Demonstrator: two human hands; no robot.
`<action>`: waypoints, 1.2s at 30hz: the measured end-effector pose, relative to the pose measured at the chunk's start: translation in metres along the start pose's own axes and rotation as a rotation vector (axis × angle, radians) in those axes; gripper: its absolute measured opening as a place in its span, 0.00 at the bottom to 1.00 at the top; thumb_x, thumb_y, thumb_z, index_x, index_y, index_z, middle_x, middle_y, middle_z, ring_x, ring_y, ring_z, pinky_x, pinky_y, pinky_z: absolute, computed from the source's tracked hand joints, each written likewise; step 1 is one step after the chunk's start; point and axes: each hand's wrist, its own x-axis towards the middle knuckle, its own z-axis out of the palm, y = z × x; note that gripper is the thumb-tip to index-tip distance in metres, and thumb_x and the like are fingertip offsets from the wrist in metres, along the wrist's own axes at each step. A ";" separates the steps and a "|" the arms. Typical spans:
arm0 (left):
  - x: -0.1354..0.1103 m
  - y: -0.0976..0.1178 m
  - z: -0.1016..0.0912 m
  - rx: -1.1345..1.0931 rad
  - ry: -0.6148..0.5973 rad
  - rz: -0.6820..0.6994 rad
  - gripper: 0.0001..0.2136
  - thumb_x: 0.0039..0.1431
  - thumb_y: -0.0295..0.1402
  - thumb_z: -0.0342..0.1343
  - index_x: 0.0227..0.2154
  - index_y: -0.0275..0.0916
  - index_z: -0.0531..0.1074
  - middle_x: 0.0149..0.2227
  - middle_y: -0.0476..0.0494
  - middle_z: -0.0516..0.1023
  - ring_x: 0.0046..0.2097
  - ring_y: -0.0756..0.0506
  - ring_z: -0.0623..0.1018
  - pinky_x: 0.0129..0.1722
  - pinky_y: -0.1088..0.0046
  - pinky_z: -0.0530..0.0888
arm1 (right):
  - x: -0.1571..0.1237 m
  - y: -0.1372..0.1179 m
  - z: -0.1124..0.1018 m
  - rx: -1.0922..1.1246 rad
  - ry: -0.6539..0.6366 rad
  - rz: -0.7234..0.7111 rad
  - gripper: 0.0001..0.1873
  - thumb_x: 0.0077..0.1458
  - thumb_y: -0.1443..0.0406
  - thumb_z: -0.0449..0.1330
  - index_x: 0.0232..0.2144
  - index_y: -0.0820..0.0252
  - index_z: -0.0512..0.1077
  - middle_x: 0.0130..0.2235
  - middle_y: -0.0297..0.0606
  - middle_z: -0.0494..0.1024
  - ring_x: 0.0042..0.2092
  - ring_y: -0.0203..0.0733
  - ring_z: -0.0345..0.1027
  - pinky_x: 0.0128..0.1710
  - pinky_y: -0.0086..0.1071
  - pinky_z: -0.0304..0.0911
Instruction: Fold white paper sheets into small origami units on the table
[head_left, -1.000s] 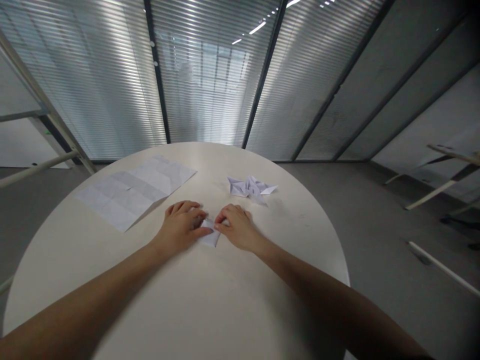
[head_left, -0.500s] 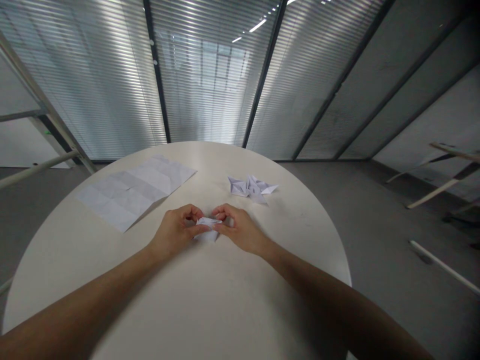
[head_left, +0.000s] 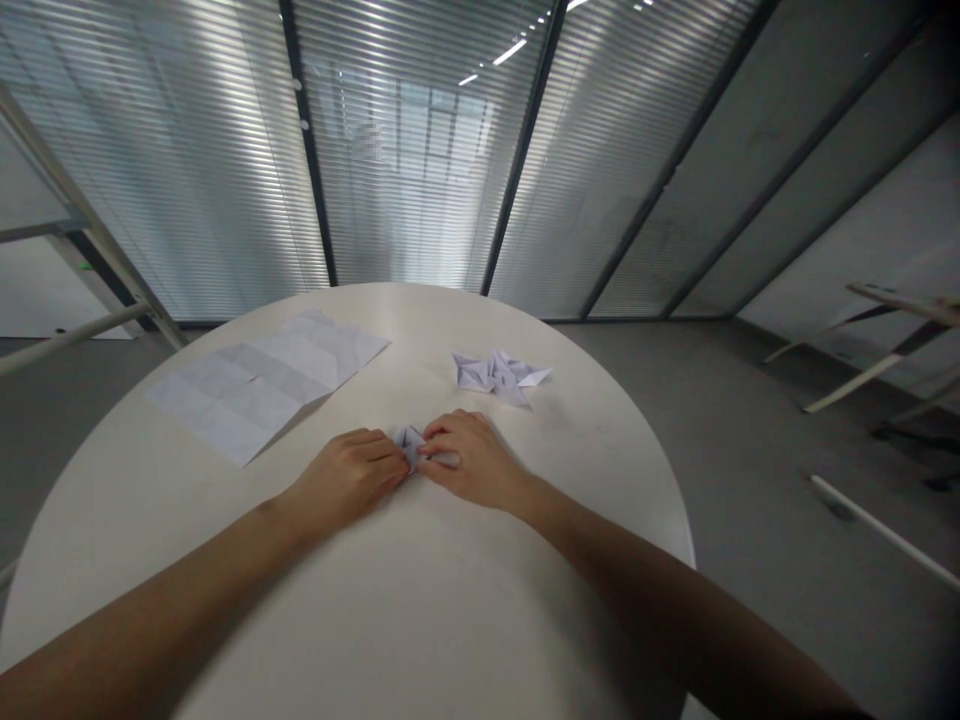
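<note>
A small folded piece of white paper (head_left: 410, 440) lies on the round white table (head_left: 420, 600), mostly covered by both my hands. My left hand (head_left: 346, 480) rests palm down with its fingertips pressed on the paper's left side. My right hand (head_left: 471, 458) is curled over the paper's right side, fingers pinching it against the table. Only a small corner of the paper shows between the two hands.
A large creased sheet of white paper (head_left: 262, 385) lies flat at the table's back left. A pile of small folded paper pieces (head_left: 499, 374) sits at the back right. Glass walls with blinds stand behind the table; grey floor lies to the right.
Both hands had the folded paper lifted slightly with fingertips pinching it; now it is pressed down flat on the table, and the hands lie lower and closer together over it.
</note>
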 end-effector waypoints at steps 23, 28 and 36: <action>-0.001 -0.020 0.008 -0.194 0.019 -0.505 0.07 0.54 0.33 0.58 0.23 0.38 0.75 0.23 0.49 0.71 0.29 0.50 0.70 0.29 0.76 0.65 | 0.015 -0.001 0.011 0.150 0.028 0.332 0.02 0.47 0.67 0.66 0.27 0.56 0.77 0.29 0.31 0.79 0.34 0.36 0.68 0.38 0.31 0.56; -0.007 -0.017 0.001 -0.017 -0.065 -0.212 0.10 0.60 0.26 0.50 0.32 0.39 0.76 0.29 0.45 0.74 0.34 0.48 0.71 0.35 0.73 0.66 | 0.007 0.005 0.010 -0.024 0.027 0.006 0.04 0.54 0.67 0.62 0.29 0.57 0.77 0.30 0.35 0.78 0.37 0.38 0.66 0.39 0.34 0.53; -0.002 -0.003 -0.013 0.144 -0.215 -0.062 0.08 0.58 0.27 0.50 0.34 0.37 0.74 0.30 0.43 0.74 0.35 0.45 0.71 0.38 0.67 0.67 | 0.000 0.010 -0.003 -0.184 -0.082 -0.337 0.11 0.54 0.70 0.58 0.40 0.58 0.75 0.37 0.38 0.78 0.41 0.42 0.66 0.42 0.37 0.56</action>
